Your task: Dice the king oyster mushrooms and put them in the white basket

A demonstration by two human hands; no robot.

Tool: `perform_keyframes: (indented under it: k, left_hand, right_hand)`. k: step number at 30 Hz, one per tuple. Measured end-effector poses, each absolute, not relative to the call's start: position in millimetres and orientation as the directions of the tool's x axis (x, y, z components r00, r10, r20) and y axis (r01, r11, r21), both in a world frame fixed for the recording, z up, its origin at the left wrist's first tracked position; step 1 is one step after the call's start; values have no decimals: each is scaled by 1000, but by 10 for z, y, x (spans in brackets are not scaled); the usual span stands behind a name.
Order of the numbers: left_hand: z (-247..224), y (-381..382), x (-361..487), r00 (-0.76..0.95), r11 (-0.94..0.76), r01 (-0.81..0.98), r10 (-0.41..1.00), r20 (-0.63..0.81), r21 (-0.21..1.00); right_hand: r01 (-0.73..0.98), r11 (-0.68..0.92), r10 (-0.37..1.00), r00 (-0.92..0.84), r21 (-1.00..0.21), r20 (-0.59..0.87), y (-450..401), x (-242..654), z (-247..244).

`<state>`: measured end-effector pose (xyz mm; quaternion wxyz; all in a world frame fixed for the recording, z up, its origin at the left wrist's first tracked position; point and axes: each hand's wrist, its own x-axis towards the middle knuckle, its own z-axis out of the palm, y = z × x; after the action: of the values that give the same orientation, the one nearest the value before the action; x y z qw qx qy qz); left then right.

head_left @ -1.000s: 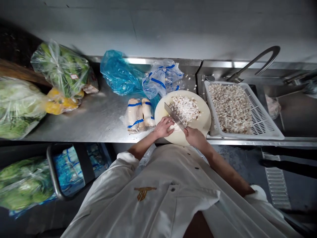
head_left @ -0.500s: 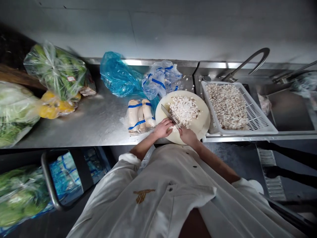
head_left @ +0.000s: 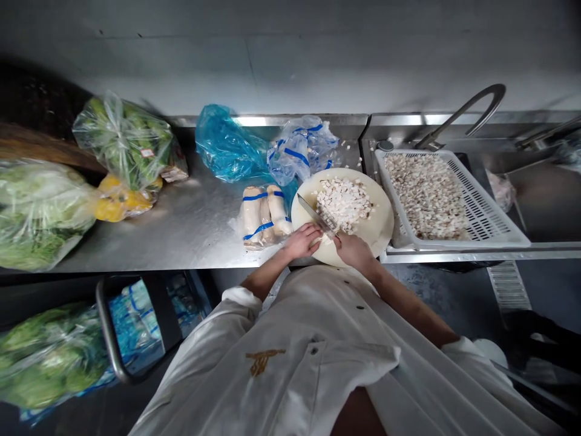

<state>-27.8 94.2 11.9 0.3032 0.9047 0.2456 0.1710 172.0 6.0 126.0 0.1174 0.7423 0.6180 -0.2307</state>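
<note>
My right hand (head_left: 356, 252) is closed around the handle of a kitchen knife (head_left: 313, 213), whose blade points up and left over a round, pale cutting board (head_left: 382, 227). On the near left of the board, my left hand (head_left: 303, 241) rests with its fingers curled beside the blade. Small white bits show near its fingertips, but whatever it grips is hidden. Diced mushroom (head_left: 345, 203) lies heaped just beyond the knife. Left of the board is a clear pack of whole king oyster mushrooms (head_left: 258, 215) with blue stripes.
A white slotted basket (head_left: 492, 221) of diced mushroom stands at the right, by a faucet (head_left: 490, 100) and sink (head_left: 544, 203). Behind the board lie crumpled blue (head_left: 229, 145) and clear plastic bags (head_left: 302, 148). Bagged greens (head_left: 131, 139) and yellow peppers (head_left: 120, 200) sit at the left.
The view has shifted a little, so the counter's things appear further right. Both hands and the knife keep nearly the same place on the board. Another person's dark-clothed legs have moved at the right.
</note>
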Motion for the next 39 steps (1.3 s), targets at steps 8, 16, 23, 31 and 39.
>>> perform_keyframes:
  k: [8,16,23,31,39]
  left_hand:
    - [131,835,-309,800,-712,366,570,189,599]
    - [261,869,71,771,-755,422,590,239,503]
    - [217,854,885,632,-645,483,725,273,593]
    - [365,703,1364,588,-588,602,784,199,541]
    - [349,585,1684,436,-487,786,873,217,381]
  right_hand:
    - [938,-240,874,96,-250,-477,92,1612,1079]
    - [823,-516,852,464,-237,-243,-94,2573,1177]
    - [792,-609,732,543,-37,-412,-332,2961,1024]
    - [721,-573,781,336,-390,-526,-739,3066,995]
    - [22,-784,610,-159,-620,-777,-711,3599,562]
